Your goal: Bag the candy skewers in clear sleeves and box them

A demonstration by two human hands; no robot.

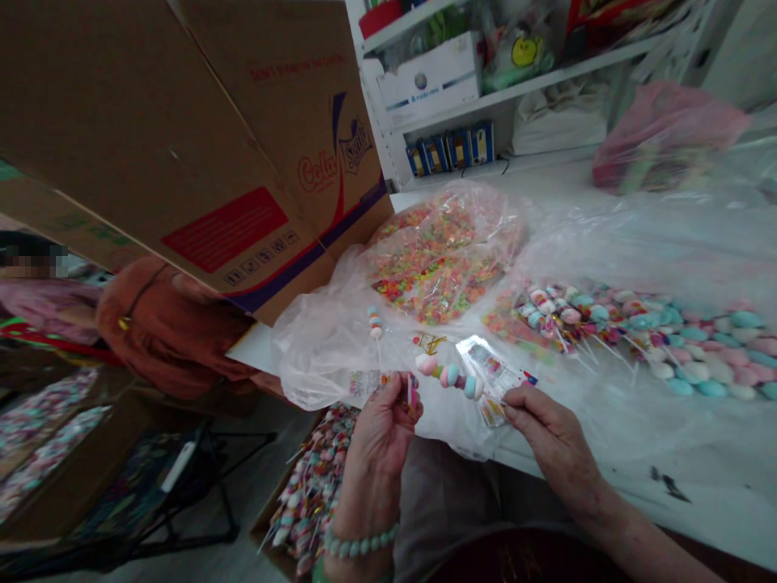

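Note:
My left hand (pixel 382 429), with a bead bracelet (pixel 361 544) on its wrist, pinches a printed clear wrapper (pixel 370 382) upright. My right hand (pixel 549 429) grips a small bunch of clear printed packets (pixel 491 379) between its fingers. Between the hands sits a skewer of pastel pink, blue and green candies (pixel 449 377). I cannot tell which hand supports it. A similar short skewer (pixel 375 322) rests on a crumpled clear plastic bag (pixel 321 340), and a bag of colourful small candies (pixel 437 259) lies beyond the hands.
A heap of candy skewers (pixel 576 316) and loose pastel candies (pixel 698 356) cover the white table (pixel 668 441). A cardboard box (pixel 200 138) juts in at upper left. Below left stands a box of skewers (pixel 309 486). White shelves (pixel 486 105) stand behind.

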